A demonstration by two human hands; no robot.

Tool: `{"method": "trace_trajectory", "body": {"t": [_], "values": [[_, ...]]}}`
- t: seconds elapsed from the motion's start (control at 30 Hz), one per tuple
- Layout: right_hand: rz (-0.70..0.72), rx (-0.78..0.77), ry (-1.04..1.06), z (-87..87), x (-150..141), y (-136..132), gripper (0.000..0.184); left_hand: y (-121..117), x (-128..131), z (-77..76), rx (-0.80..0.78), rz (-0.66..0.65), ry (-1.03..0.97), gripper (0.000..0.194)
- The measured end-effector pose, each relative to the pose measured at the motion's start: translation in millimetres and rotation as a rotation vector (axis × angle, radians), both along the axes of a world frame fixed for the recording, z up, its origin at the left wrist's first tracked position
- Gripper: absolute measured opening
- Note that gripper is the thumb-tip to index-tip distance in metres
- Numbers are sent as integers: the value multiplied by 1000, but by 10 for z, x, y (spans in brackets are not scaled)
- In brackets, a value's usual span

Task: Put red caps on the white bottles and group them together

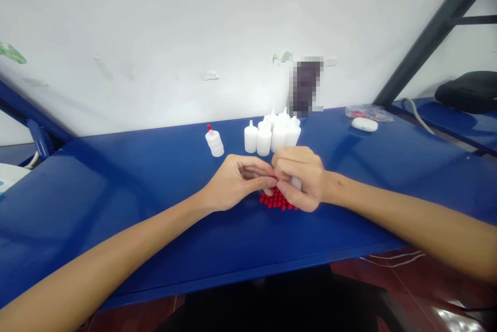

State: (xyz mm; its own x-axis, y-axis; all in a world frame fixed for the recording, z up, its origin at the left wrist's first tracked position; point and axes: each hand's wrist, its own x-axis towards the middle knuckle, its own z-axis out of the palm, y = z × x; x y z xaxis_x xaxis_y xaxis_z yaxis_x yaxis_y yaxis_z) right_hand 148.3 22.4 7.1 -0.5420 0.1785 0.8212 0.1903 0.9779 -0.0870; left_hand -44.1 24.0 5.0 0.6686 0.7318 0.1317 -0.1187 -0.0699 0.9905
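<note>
My left hand [243, 182] reaches in from the left, its thumb and fingers pinched at a small red cap [275, 177]. My right hand [301, 176] is curled against it, fingertips meeting those of the left. A bit of white squeeze bottle [296, 183] shows inside my right hand; the rest is hidden by the fingers. Under the hands lies a cluster of several red caps [276, 199]. Behind them stands a group of several white bottles [264, 140] with bare pointed nozzles. One white bottle [215, 143] with a red cap on its tip stands apart to the left.
The blue table [163, 176] meets a white wall at the back. At the right rear are a white earbud case [364, 124] and a clear plastic bag [368, 112] with red bits inside. A dark metal post [427, 31] rises at the right.
</note>
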Motion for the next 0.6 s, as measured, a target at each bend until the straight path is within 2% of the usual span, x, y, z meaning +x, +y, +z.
{"method": "trace_trajectory", "body": {"t": [0.07, 0.2, 0.47, 0.6], "values": [[-6, 60, 47, -17, -27, 7, 14, -7, 4, -3, 28, 33, -38, 25], [-30, 106, 53, -20, -70, 24, 28, -20, -4, -26, 97, 110, -83, 37], [-61, 123, 2, -27, -90, -7, 26, -27, -6, -55, 136, 35, -5, 45], [-35, 35, 54, -47, -77, -44, 21, -39, 12, -20, 119, 30, -3, 40]]}}
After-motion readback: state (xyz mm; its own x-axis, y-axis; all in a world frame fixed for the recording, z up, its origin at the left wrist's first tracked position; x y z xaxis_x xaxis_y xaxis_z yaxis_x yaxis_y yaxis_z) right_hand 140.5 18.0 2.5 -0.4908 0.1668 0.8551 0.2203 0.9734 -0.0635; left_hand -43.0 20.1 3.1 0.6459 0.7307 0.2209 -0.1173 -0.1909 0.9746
